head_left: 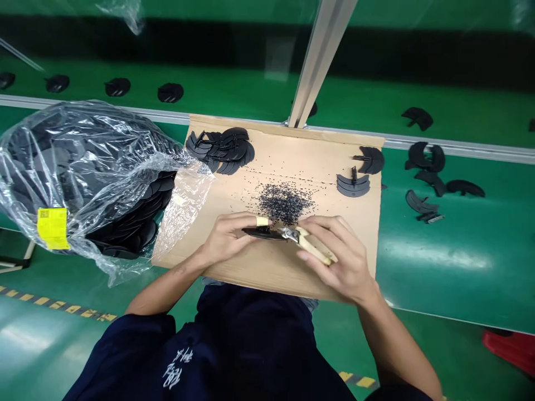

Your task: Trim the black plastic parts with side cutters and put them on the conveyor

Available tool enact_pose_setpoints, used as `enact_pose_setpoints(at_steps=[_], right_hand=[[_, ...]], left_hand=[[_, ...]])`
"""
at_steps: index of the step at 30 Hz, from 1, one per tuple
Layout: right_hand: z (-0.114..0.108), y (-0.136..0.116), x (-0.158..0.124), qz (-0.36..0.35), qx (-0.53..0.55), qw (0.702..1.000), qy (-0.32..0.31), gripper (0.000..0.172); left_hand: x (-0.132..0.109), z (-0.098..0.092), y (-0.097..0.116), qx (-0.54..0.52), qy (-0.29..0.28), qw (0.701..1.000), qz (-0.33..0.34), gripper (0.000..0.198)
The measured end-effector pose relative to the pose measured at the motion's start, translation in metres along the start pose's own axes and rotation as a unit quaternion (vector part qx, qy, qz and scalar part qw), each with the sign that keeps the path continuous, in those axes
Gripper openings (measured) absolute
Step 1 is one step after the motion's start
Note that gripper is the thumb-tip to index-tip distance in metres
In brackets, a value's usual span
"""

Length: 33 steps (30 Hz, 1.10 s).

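Holding black part [263,234] pinched in left hand [228,239], seen edge-on over cardboard sheet [292,161]. Long axis runs left-right, right end pointing into cutter [307,242]. Right hand [338,256] closed round cutter handles. Blades possibly touching part; view unclear. Trimmings pile [284,201] just beyond.

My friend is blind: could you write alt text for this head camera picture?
A person's left hand holds a flat black plastic part while the right hand presses cream-handled nippers to it, over a cardboard sheet strewn with black trimmings.
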State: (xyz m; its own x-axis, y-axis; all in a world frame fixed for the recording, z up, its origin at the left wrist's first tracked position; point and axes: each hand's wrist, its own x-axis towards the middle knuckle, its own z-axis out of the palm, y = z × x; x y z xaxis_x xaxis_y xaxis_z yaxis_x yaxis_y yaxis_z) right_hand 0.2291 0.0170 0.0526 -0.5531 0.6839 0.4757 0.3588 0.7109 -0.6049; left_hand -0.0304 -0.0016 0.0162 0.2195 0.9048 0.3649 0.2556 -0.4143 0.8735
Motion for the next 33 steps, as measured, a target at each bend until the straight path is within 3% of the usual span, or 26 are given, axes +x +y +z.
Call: enact_pose_setpoints(at_steps=[5, 13, 21, 27, 33], right_hand=[[-0.001, 0.015, 0.001, -0.016, -0.014, 0.999, -0.036, 0.047], [-0.002, 0.018, 0.003, -0.026, -0.079, 0.993, -0.084, 0.045], [-0.003, 0.016, 0.003, -0.062, -0.166, 0.980, -0.096, 0.034], [0.000, 0.024, -0.004, -0.030, -0.105, 0.992, -0.066, 0.035], [-0.001, 0.025, -0.001, -0.003, -0.164, 0.983, -0.078, 0.040]], left_hand=[[0.001, 0.002, 0.004, -0.030, -0.002, 0.999, 0.013, 0.025], [0.003, 0.004, 0.001, -0.025, -0.022, 0.999, 0.025, 0.025], [0.000, 0.006, -0.004, -0.006, -0.039, 0.998, 0.043, 0.025], [0.001, 0.000, 0.003, 0.006, -0.044, 0.999, 0.022, 0.023], [0.011, -0.003, 0.010, 0.047, -0.109, 0.993, -0.010, 0.032]])
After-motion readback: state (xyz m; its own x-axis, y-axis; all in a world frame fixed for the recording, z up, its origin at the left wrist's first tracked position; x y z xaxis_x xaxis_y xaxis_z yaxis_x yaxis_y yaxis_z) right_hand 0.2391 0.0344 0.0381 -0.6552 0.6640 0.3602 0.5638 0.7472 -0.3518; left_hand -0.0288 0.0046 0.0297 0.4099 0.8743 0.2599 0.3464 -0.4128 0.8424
